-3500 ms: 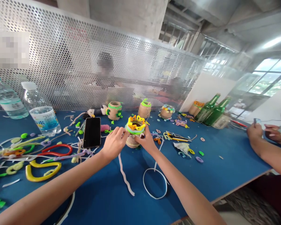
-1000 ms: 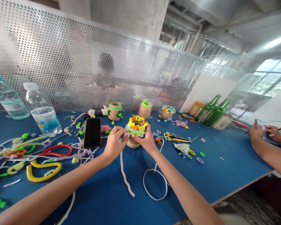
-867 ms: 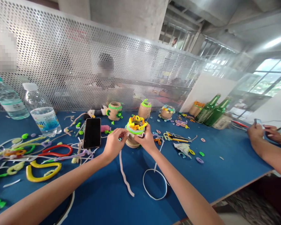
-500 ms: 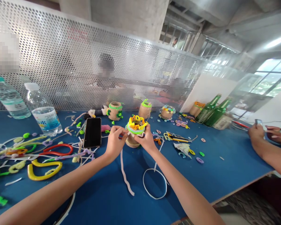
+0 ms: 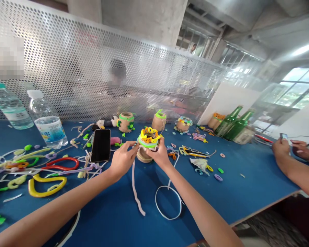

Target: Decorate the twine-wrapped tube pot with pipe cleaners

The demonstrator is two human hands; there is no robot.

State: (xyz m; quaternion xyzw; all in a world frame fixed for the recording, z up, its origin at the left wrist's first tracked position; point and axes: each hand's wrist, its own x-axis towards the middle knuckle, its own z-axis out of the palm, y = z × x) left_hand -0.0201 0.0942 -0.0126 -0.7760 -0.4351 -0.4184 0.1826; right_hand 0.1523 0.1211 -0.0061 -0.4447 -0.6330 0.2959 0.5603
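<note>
Since half a second ago the left hand (image 5: pixel 122 159) has drawn slightly leftward, its fingers straighter. At far left, water bottles (image 5: pixel 50 129) stand on the blue table (image 5: pixel 100 219) before a perforated screen (image 5: pixel 79 68). Scraps (image 5: pixel 18 165), a yellow handle (image 5: pixel 45 194) and a phone (image 5: pixel 101 145) follow. The left fingertips press at the left side of the jar (image 5: pixel 147 144), mid-table; whether they pinch the pink strip (image 5: pixel 136 195) trailing below, I cannot tell. A concrete pillar (image 5: pixel 141 24) rises behind. The right hand (image 5: pixel 161 154) clasps the jar's right side, thumb in front. Rightward come green bottles (image 5: pixel 235 125) before a white board (image 5: pixel 226 99), a co-worker's hands (image 5: pixel 280 147) and a bright window (image 5: pixel 297 85).
</note>
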